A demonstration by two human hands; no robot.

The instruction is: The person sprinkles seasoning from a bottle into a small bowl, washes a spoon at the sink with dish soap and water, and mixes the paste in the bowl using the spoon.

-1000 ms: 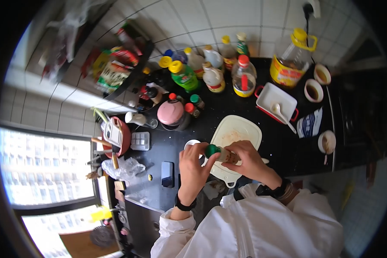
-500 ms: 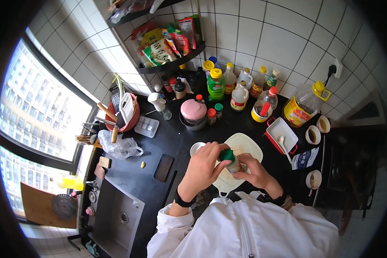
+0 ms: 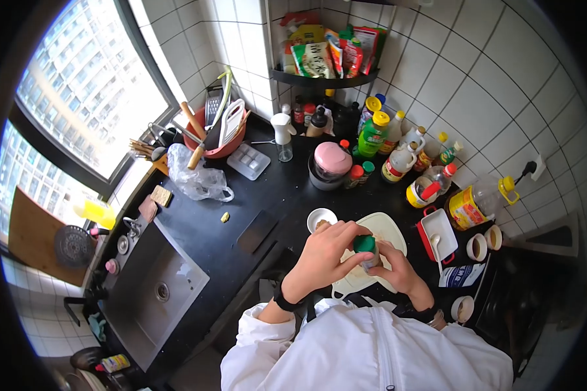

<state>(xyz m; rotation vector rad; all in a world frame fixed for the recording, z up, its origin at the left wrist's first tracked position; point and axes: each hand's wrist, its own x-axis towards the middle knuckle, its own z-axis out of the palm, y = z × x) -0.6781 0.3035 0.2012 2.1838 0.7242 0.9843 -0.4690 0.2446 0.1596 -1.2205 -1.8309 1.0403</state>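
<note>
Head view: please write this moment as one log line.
left hand: on green cap; right hand: holding jar; beneath hands: board; beside board: bowl

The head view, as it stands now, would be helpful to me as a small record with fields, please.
Left hand: fingers at the green cap
Right hand: around the jar
Below jar: pale cutting board
Left of board: white bowl
Right of board: red-handled dish, spoon in it
Lower left: sink
</note>
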